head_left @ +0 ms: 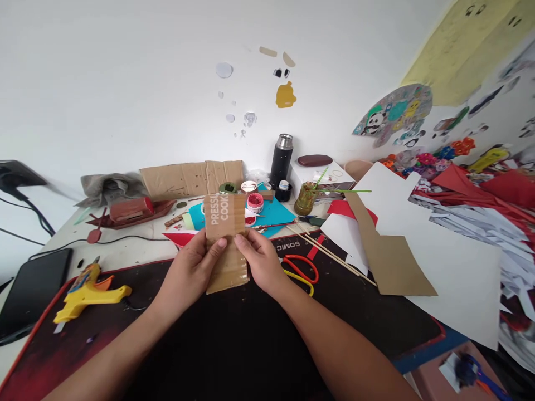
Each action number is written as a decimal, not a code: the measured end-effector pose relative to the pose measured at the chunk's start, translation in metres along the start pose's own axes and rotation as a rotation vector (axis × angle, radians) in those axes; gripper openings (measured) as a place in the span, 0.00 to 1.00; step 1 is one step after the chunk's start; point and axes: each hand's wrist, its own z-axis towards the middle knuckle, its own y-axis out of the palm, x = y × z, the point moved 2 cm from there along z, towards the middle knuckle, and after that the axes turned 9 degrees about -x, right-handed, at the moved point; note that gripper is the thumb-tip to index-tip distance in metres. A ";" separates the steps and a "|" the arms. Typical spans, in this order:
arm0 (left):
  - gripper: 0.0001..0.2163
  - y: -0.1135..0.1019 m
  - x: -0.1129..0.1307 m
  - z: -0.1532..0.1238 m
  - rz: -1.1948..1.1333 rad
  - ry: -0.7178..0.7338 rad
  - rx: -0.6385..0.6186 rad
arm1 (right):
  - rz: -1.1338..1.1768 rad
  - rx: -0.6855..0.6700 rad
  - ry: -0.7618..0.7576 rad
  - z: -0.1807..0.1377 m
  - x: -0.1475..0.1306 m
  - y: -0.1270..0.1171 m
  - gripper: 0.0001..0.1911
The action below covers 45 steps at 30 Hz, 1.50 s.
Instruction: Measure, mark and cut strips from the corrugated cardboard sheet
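Observation:
A rectangular piece of brown corrugated cardboard (pixel 228 262) with printed white letters is held up in front of me by both hands. My left hand (pixel 200 259) grips its left edge, thumb flat on the face and fingers behind. On the opposite edge my right hand (pixel 261 259) pinches it the same way, the two thumb tips close together. Scissors (pixel 314 273) with red and yellow handles lie on the dark mat (pixel 351 312), just right of my right hand. A yellow glue gun (pixel 90 292) rests on the mat to the left.
Behind the cardboard stand paint pots (pixel 254 203), a black flask (pixel 282 161) and a jar with brushes (pixel 306 199). Thin wooden sticks (pixel 334 255), brown card (pixel 401 267) and white sheets (pixel 463 273) lie right. A red model boat (pixel 131 213) and a black tablet-like device (pixel 35 295) are left.

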 end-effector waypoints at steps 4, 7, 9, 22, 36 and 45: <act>0.29 -0.003 0.002 -0.001 0.025 -0.017 0.033 | -0.073 -0.024 0.140 -0.005 -0.001 0.000 0.25; 0.32 0.004 0.000 -0.002 -0.073 -0.167 -0.129 | -0.203 0.077 0.075 -0.007 -0.004 -0.004 0.25; 0.32 0.009 0.000 -0.004 -0.123 -0.201 -0.163 | -0.268 0.115 0.014 -0.009 -0.006 -0.005 0.25; 0.29 0.002 0.001 0.001 -0.008 -0.019 0.022 | -0.066 -0.074 0.104 -0.004 -0.006 0.003 0.24; 0.27 0.011 -0.006 0.002 -0.139 -0.013 -0.017 | 0.002 -0.042 0.091 -0.001 0.002 0.003 0.27; 0.21 0.019 -0.007 -0.001 -0.239 0.029 -0.089 | -0.019 -0.042 0.059 -0.001 -0.001 0.004 0.21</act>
